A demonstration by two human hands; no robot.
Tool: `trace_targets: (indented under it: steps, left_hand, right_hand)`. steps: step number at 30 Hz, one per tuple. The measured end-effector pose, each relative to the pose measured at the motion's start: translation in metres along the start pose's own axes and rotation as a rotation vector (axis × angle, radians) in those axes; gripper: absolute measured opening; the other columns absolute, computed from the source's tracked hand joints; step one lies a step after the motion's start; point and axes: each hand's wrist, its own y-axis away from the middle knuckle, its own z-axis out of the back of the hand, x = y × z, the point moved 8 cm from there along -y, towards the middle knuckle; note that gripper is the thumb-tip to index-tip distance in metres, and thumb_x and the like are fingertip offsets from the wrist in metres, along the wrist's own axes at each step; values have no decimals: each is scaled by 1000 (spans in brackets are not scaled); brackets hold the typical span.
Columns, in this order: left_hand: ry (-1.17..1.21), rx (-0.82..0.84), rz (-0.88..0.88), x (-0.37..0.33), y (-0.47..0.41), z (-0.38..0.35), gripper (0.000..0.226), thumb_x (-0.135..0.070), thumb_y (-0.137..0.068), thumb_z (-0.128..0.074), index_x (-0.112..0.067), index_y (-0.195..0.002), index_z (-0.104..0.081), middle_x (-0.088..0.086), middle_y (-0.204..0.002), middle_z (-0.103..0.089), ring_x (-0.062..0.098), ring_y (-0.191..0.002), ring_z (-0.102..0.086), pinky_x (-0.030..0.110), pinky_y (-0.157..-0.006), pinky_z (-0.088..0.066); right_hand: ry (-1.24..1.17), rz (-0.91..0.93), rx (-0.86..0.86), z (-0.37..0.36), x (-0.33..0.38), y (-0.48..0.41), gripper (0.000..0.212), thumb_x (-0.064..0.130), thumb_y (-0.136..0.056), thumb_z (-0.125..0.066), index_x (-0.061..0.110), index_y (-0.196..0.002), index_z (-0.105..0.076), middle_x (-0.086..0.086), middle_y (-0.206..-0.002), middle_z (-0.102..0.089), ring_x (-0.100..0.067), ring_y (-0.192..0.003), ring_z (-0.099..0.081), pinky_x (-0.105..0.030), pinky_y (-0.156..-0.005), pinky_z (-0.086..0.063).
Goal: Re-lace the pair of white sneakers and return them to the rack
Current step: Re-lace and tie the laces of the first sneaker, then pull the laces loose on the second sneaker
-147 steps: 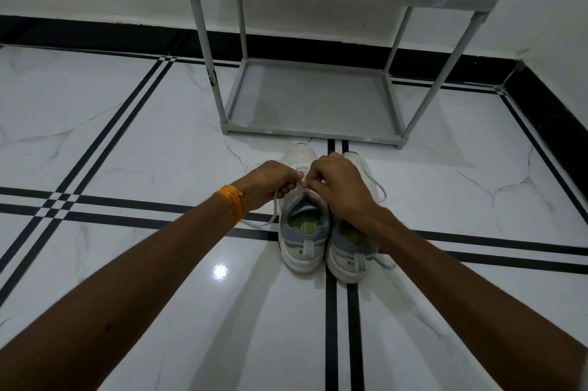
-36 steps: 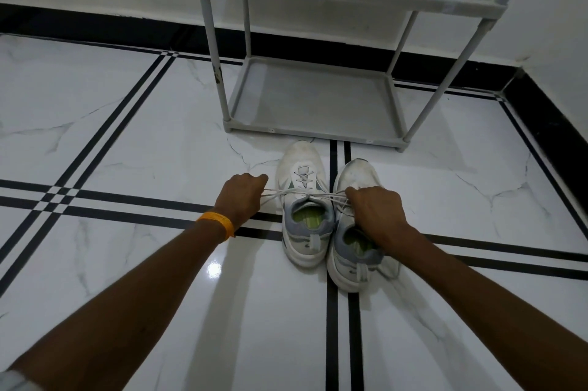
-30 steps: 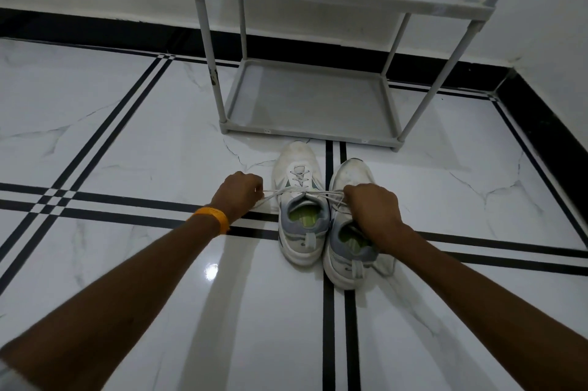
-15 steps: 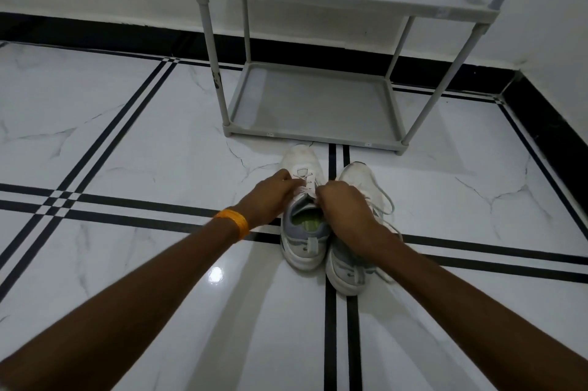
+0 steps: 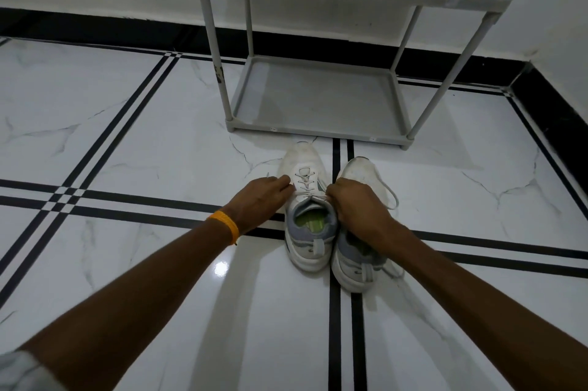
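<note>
The person's left hand [image 5: 258,199] and right hand [image 5: 356,204] sit at the two sides of the left sneaker [image 5: 308,209], near the top of its lacing. Half a second ago the hands were pressed together over the tongue; now they are a little apart and the crossed lace rows [image 5: 306,182] show between them. About a second ago the hands were far apart with the lace stretched tight across both shoes. This suggests that the lace was pulled snug and the person is now working on the knot or the last eyelets of this shoe.

Both hands are curled with the fingers closed; each seems to pinch a lace end, but the ends themselves are hidden under the fingers. The right sneaker [image 5: 361,263] stands touching the left one, partly under the right wrist, with a loose lace loop [image 5: 390,196] lying beside it on the marble floor [image 5: 127,142]. Both shoes are on the floor just before the grey shoe rack [image 5: 318,101], whose lower shelf holds nothing, so the return is not yet done
</note>
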Motion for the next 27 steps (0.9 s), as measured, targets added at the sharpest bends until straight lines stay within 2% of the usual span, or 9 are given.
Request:
trace_targets:
  steps: [4,9,13,16,18,20,23,25,27]
  left_hand:
    - [24,9,53,3,8,-10,34,-8,-72,-78,-7,-102,-62,12,-90,-63,26,-63,-64,34,-49,-53]
    - [26,4,107,15,9,-7,29,-12,-77,-76,-9,-102,-61,11,-90,-63,26,-64,-65,34,-50,-54]
    - [19,25,194,31,15,4,30,-8,-73,-76,-5,-99,-61,16,-91,-63,33,-61,-64,35,-50,-51]
    - [43,69,245,41,19,10,28,-7,-78,-69,-7,-105,-61,16,-100,-63,36,-73,-64,34,-59,-47]
    - [54,84,301,50,23,13,33,-8,-79,-66,-12,-111,-62,11,-108,-63,34,-80,-65,34,-64,-49]
    - [77,11,340,50,22,28,47,-11,-72,-72,-14,-118,-61,9,-121,-63,35,-78,-67,36,-62,-53]
    - [128,-150,250,12,0,54,57,-18,-71,-78,-13,-124,-59,7,-131,-60,31,-79,-69,36,-65,-57]
    - [368,-188,209,-24,-24,59,41,-13,-82,-64,-16,-123,-60,3,-125,-64,24,-92,-67,32,-77,-54]
    - [571,-94,180,-57,-45,44,36,-13,-87,-56,-18,-122,-61,4,-120,-67,23,-102,-64,33,-85,-51]
  right_hand:
    - [51,19,5,-8,9,6,12,-6,-69,-67,1,-77,-61,-22,-79,-63,-37,-72,-62,-37,-59,-43]
    - [-44,-67,23,-8,8,-7,11,12,-81,-67,6,-90,-64,-16,-93,-66,-32,-83,-63,-36,-71,-47]
    - [-143,-105,12,-13,24,-23,13,12,-91,-57,5,-95,-67,-16,-96,-67,-31,-86,-63,-35,-76,-46]
    - [-251,-112,17,-14,28,-27,17,10,-92,-54,6,-96,-69,-15,-96,-69,-31,-88,-64,-34,-76,-47]
    - [-359,-125,24,-9,25,-20,22,10,-91,-58,9,-110,-69,-11,-105,-70,-25,-88,-66,-33,-78,-51]
    - [-467,-213,-54,9,8,-5,33,14,-89,-64,16,-122,-64,-2,-109,-70,-17,-82,-66,-32,-77,-55]
    - [-489,-438,-171,42,-44,32,28,18,-87,-68,17,-115,-67,5,-100,-68,-14,-82,-66,-30,-77,-56]
    - [-455,-599,-60,48,-79,58,21,21,-85,-70,15,-104,-71,1,-96,-71,-16,-75,-68,-29,-69,-56]
    - [-441,-688,116,38,-93,77,13,19,-84,-70,11,-94,-73,-6,-88,-74,-15,-62,-68,-21,-54,-52]
